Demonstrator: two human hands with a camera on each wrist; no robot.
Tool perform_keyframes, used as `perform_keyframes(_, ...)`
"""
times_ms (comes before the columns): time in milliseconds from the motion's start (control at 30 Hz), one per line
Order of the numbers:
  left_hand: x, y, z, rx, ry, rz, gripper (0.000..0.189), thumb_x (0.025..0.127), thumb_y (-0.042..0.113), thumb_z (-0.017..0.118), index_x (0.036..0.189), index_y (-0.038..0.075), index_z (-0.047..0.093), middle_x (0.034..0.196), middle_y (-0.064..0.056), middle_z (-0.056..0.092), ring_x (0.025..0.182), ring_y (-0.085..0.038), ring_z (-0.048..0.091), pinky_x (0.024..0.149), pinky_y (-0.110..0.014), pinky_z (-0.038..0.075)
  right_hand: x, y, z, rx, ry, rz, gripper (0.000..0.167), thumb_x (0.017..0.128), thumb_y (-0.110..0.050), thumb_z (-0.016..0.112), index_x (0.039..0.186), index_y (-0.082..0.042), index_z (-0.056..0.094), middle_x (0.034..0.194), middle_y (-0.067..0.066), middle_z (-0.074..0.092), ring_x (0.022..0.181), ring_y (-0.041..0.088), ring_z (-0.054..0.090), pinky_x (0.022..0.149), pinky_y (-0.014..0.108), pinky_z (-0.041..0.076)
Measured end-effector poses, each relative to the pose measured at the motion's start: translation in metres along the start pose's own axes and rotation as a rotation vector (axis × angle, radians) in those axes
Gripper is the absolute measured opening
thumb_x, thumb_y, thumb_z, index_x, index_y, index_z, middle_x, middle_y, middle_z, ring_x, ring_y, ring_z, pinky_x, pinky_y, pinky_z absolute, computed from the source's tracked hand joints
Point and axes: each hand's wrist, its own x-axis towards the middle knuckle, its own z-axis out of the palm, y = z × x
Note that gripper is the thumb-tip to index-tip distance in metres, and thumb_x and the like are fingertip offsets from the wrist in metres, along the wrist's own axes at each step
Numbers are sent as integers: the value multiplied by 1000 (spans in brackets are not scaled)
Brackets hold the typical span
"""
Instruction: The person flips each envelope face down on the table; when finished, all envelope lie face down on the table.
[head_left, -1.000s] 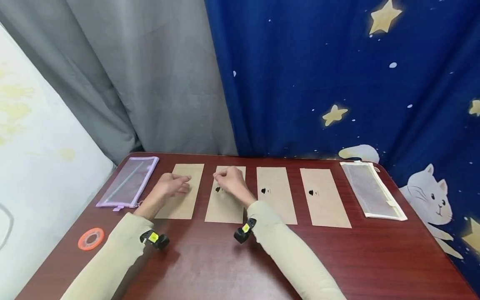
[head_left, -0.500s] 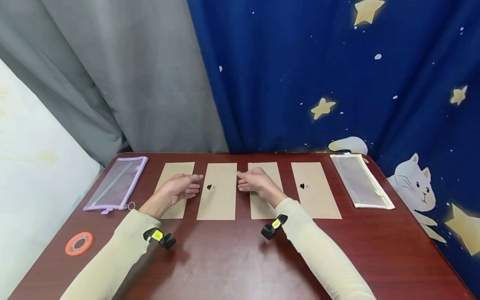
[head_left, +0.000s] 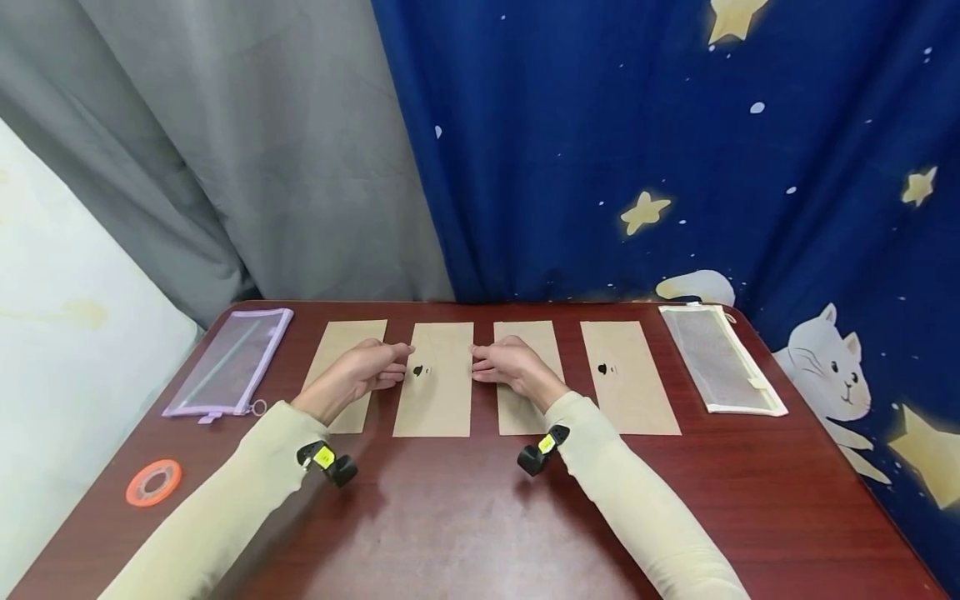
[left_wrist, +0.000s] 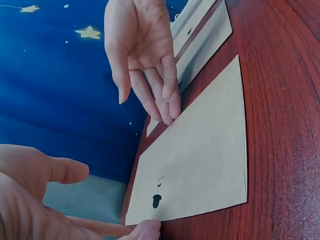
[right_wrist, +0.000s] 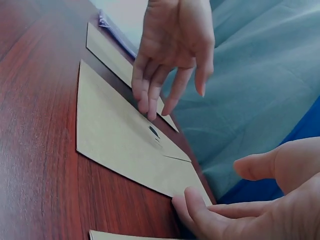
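Several flat kraft-paper rectangles, each a tan sheet-like piece, lie in a row on the table; small black hat prints show on some. The second kraft piece [head_left: 442,400] lies between my two hands. At its left edge, my left hand [head_left: 367,367] has its fingers extended, covering part of the first piece [head_left: 345,421]. My right hand [head_left: 517,367] is at its right edge, fingers also extended, in front of the third piece [head_left: 532,331]. In the right wrist view, my right fingertips [right_wrist: 192,197] meet the paper's edge. Neither hand grips anything. The fourth piece [head_left: 633,379] lies farther right.
A purple-edged mesh zip pouch [head_left: 228,362] with a thin pale strip inside lies at the table's left. A white-edged mesh pouch [head_left: 723,358] lies at the right. An orange ring-shaped roll [head_left: 153,483] is near the left edge. Curtains [head_left: 262,150] hang behind the table.
My right hand has moved right, from over the second piece to its right edge. My left hand has shifted right to that piece's left edge. The camera view has turned slightly.
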Motion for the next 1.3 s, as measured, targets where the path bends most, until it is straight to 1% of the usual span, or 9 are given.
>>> perform_keyframes(67, 1, 2, 1, 5, 11, -11, 56, 105, 23, 44, 151, -7, 35, 150, -26, 41, 128, -30, 52, 122, -44, 37, 0, 0, 2, -7, 9, 2, 39, 103, -10, 57, 132, 14, 50, 137, 29, 56, 112, 30, 66, 104, 38, 55)
perform_keyframes(200, 1, 2, 1, 1, 22, -21, 59, 105, 22, 44, 152, -11, 29, 156, -30, 34, 144, -40, 40, 122, -46, 37, -1, 0, 6, -12, 17, 8, 38, 102, -9, 57, 132, 14, 52, 136, 27, 58, 104, 23, 66, 104, 37, 55)
perform_keyframes(300, 1, 2, 1, 3, 17, -23, 59, 105, 22, 44, 151, -12, 28, 156, -30, 33, 143, -38, 41, 122, -46, 36, -2, 2, 8, -32, 32, -3, 36, 101, -7, 59, 129, 15, 55, 126, 23, 63, 95, 19, 66, 102, 36, 56)
perform_keyframes(367, 1, 1, -1, 5, 14, -19, 57, 105, 22, 43, 149, -12, 30, 150, -28, 39, 134, -33, 50, 121, -45, 38, -3, 3, 10, -41, 50, -26, 33, 99, -5, 60, 126, 15, 58, 114, 18, 66, 87, 16, 65, 98, 34, 59)
perform_keyframes(433, 1, 0, -3, 8, 7, -7, 53, 106, 20, 42, 147, -12, 33, 134, -23, 48, 112, -24, 59, 118, -42, 43, -5, 5, 12, -52, 71, -63, 31, 97, -2, 60, 123, 15, 61, 106, 15, 66, 81, 13, 63, 94, 33, 60)
perform_keyframes(567, -1, -1, -10, -12, 4, 22, 47, 108, 15, 38, 145, -13, 37, 108, -8, 51, 85, -9, 54, 101, -30, 54, -8, 9, 17, -61, 109, -145, 32, 94, 4, 59, 124, 13, 63, 113, 20, 69, 85, 14, 65, 92, 34, 61)
perform_keyframes(733, -4, -1, -17, -50, 10, 38, 45, 106, 3, 36, 147, -14, 37, 112, -10, 57, 89, -10, 59, 89, -22, 59, -11, 14, 23, -69, 169, -216, 34, 92, 4, 61, 126, 8, 65, 120, 24, 70, 96, 18, 69, 92, 34, 61)
perform_keyframes(1067, -11, 0, -19, -189, 109, 162, 41, 101, 0, 54, 138, -16, 50, 109, -14, 74, 76, -6, 70, 86, -28, 62, -8, 19, 24, 47, 219, -267, 30, 91, 12, 60, 120, 8, 68, 105, 19, 73, 82, 10, 63, 79, 26, 60)
perform_keyframes(1300, -12, 13, -19, -257, 111, 188, 45, 95, -3, 63, 136, -18, 51, 84, -1, 75, 69, -7, 74, 77, -25, 63, -4, 18, 17, 75, 195, -286, 33, 90, 14, 58, 121, 8, 67, 94, 10, 69, 80, 9, 61, 78, 25, 59)
